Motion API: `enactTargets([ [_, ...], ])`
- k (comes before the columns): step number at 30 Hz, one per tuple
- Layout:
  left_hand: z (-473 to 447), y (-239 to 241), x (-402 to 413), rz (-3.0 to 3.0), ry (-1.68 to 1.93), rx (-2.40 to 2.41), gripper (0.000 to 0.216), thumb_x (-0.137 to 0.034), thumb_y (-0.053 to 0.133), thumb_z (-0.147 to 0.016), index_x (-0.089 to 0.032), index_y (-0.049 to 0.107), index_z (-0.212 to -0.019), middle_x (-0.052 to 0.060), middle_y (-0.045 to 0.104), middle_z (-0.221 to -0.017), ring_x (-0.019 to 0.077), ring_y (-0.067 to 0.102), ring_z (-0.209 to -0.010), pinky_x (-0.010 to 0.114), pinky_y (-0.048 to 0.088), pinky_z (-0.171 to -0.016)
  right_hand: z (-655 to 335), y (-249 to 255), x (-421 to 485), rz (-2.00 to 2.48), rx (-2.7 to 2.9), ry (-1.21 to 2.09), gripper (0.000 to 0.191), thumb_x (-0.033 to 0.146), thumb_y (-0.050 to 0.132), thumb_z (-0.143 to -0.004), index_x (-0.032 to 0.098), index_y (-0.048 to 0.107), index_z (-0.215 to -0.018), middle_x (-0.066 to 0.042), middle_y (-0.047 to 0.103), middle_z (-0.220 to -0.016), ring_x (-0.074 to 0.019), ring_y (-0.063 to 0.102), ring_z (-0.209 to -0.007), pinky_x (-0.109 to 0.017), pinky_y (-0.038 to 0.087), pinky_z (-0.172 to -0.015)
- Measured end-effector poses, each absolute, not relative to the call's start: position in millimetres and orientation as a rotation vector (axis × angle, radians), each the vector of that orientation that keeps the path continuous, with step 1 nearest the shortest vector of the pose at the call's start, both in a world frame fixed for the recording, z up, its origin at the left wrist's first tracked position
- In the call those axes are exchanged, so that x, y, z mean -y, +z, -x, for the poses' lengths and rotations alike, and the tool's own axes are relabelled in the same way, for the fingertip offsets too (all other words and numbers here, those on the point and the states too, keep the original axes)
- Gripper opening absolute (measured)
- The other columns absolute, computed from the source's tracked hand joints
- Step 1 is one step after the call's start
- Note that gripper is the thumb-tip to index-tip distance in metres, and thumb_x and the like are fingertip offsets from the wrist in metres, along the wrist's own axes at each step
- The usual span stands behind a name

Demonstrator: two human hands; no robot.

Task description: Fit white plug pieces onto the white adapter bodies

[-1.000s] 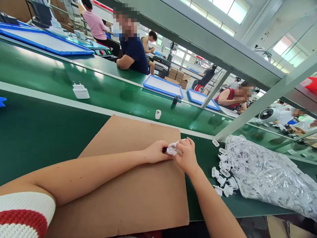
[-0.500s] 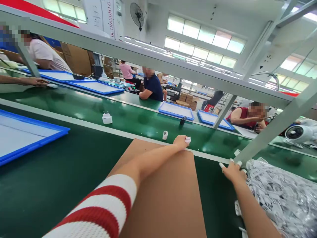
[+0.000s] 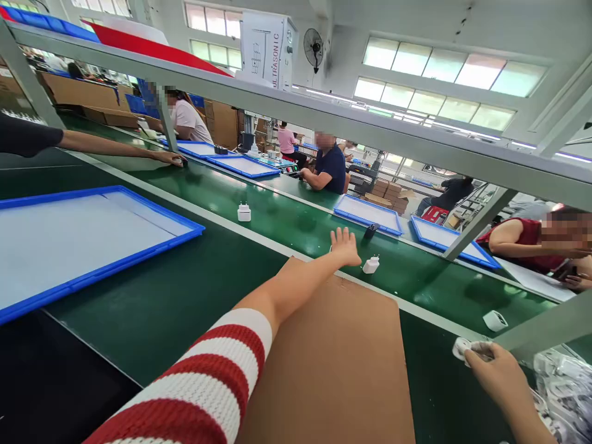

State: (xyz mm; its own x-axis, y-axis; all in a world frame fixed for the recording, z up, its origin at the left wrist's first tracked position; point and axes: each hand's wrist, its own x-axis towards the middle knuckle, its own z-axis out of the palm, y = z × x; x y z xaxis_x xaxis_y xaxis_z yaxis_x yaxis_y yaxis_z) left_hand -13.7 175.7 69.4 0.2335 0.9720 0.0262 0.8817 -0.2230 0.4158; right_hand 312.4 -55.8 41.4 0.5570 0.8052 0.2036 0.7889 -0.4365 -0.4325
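Observation:
My left hand (image 3: 346, 248) reaches over the green conveyor belt with its fingers spread and nothing in it. Just to its right a white plug charger (image 3: 371, 265) rests on the belt, prongs up. Behind my fingers another white object is almost wholly hidden. My right hand (image 3: 502, 370) pinches a small white plastic piece (image 3: 461, 348) near the belt's edge, its exact kind unclear. Beside it lies a heap of clear-bagged white parts (image 3: 562, 385). A white charger (image 3: 496, 320) lies on the belt beyond my right hand.
Brown cardboard (image 3: 333, 364) lies under my left forearm. A blue-rimmed tray (image 3: 201, 229) is at left. Along the belt are a white charger (image 3: 244, 213) and a black piece (image 3: 370, 232). A metal frame (image 3: 296, 114) crosses above. A co-worker's hand (image 3: 169, 158) touches the belt.
My left hand has let go of a white charger, which now stands on the belt. My right hand has closed on a small white piece. The view has turned left.

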Motion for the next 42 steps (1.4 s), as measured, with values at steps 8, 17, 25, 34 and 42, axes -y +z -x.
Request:
enactTargets([
  [8,82,61,-165,-2.149,0.443,-1.711,0.036,-0.035,0.064,-0.095,-0.019,0.060,-0.127,0.010,0.061,-0.131,0.0243,0.063,-0.111,0.045,0.056,-0.093,-197,47,78,1.759,1.455,0.713,0.023,0.039,0.071,-0.061,0.024,0.056,-0.071,0.000,0.065,-0.062,-0.0184,0.059,-0.055,-0.031,0.048,-0.056],
  [17,78,69,-54,-2.379,0.614,-1.367,0.040,-0.057,0.073,-0.080,-0.022,0.069,-0.099,0.005,0.068,-0.109,0.0239,0.065,-0.099,0.031,0.049,-0.078,-159,53,79,1.599,1.576,0.812,0.033,0.036,0.068,-0.068,0.021,0.072,-0.098,-0.008,0.075,-0.096,-0.0248,0.071,-0.084,-0.038,0.057,-0.079],
  [25,45,31,18,-2.395,0.523,-1.090,0.049,-0.066,0.077,-0.070,-0.022,0.064,-0.087,0.005,0.066,-0.098,0.0276,0.064,-0.098,0.033,0.047,-0.075,-175,32,78,1.614,1.580,0.643,0.019,0.034,0.065,-0.070,0.021,0.072,-0.081,-0.005,0.071,-0.083,-0.0207,0.065,-0.069,-0.034,0.052,-0.064],
  [34,41,30,16,-1.917,0.385,-0.823,0.044,-0.045,0.077,-0.070,-0.021,0.065,-0.105,0.003,0.068,-0.102,0.0218,0.065,-0.090,0.031,0.051,-0.078,-184,43,76,1.406,1.042,1.077,0.034,0.033,0.083,-0.058,0.017,0.073,-0.085,-0.004,0.070,-0.076,-0.0123,0.054,-0.062,-0.026,0.042,-0.057],
  [42,29,3,16,-1.983,0.621,-0.835,0.036,-0.049,0.075,-0.073,-0.022,0.071,-0.097,0.002,0.066,-0.094,0.0188,0.059,-0.077,0.030,0.048,-0.068,-176,49,76,1.303,0.844,1.336,0.042,0.043,0.091,-0.051,0.018,0.074,-0.080,0.000,0.065,-0.070,-0.0089,0.050,-0.061,-0.023,0.040,-0.058],
])
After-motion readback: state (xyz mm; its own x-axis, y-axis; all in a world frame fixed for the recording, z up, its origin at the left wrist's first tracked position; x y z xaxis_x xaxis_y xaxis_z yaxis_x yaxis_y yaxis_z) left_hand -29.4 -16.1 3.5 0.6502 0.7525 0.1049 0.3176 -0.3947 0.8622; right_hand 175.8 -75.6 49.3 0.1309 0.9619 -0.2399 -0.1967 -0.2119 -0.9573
